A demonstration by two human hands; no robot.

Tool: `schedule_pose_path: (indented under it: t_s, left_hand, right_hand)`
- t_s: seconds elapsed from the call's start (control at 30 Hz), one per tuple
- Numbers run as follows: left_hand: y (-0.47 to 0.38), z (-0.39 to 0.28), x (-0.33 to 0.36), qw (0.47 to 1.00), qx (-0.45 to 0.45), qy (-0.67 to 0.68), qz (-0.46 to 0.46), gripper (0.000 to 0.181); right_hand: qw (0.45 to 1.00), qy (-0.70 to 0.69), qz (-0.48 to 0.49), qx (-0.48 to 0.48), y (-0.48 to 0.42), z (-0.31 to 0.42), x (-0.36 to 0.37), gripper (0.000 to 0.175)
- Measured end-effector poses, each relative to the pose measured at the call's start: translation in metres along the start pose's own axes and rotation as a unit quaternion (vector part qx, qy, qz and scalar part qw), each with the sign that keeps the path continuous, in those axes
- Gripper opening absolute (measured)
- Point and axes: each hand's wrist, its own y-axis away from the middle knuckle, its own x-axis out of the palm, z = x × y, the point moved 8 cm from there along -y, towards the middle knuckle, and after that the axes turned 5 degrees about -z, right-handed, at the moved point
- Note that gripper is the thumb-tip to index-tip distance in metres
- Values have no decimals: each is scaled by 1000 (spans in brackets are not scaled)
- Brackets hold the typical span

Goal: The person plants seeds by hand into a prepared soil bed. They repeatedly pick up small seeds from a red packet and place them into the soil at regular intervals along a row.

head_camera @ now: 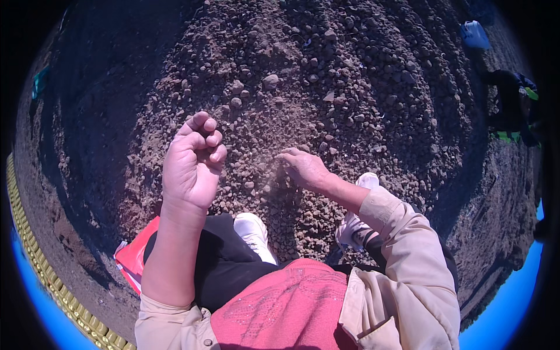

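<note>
My left hand (191,162) is raised above the stony soil, palm turned up and fingers half curled. Its palm looks bare, though the hollow under the fingers is in shadow. Lower and to the right, my right hand (305,168) hangs over the gravelly soil (258,170) with its back showing. The right fingertips point down and are partly hidden, so whatever may be between them does not show. A faint haze of dust drifts beneath that hand. Loose stones and clods lie around both hands, among them a larger stone (271,82) farther out.
White shoes (253,234) are planted on the stones. A red bag or sheet (139,251) lies by my left leg. Filled yellow sacks (57,286) line the left rim. At the far right are a white bucket (475,35) and a person in dark clothes (509,98).
</note>
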Motion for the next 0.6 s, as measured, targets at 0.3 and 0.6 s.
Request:
schedule_pose_path:
  t_s: [0.3,0.6]
  left_hand:
    - [2,13,1,998,-4,-67,-19,27]
    - [-13,20,-9,994,16,-100,-43,31]
  right_hand:
    - [965,163,-163,123,-116,-126,-56,14]
    - [939,-130,-295,124,-76,-49,-113,12]
